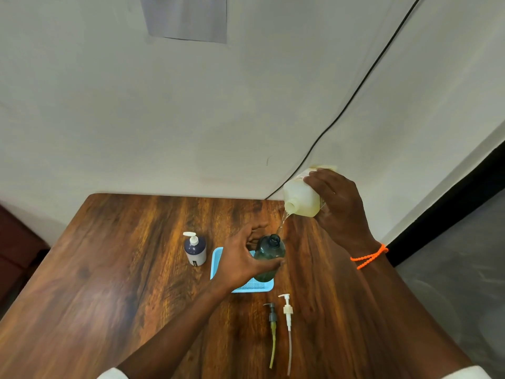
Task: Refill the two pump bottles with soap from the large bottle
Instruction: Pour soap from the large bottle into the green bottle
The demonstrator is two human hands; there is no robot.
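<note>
The thin soap stream [281, 224] falls from the spout of the large bottle [302, 196] down and to the left toward the open neck of the green pump bottle [269, 257]. This alignment governs the pour: the spout sits above and to the right of the neck, well apart from it, and whether the stream enters the neck cleanly cannot be told.

The green pump bottle is translucent dark green, round-bodied and roughly upright, its long axis tilted slightly away from the camera. It stands on the right part of the blue tray [217, 259], near the middle of the table [109, 269].

The left hand [240, 259] is wrapped around the bottle's left side, fingers closed on the body. The right hand [338, 203] clamps the base end of the large bottle, a pale yellow translucent container tipped with its long axis slanting down to the left, above the table's far right corner.

The second pump bottle [194, 250], dark blue with a white pump fitted, stands just left of the tray. Two detached pumps lie toward the near edge: a grey one [272, 317] and a white one [287, 310], tubes pointing toward the camera.
</note>
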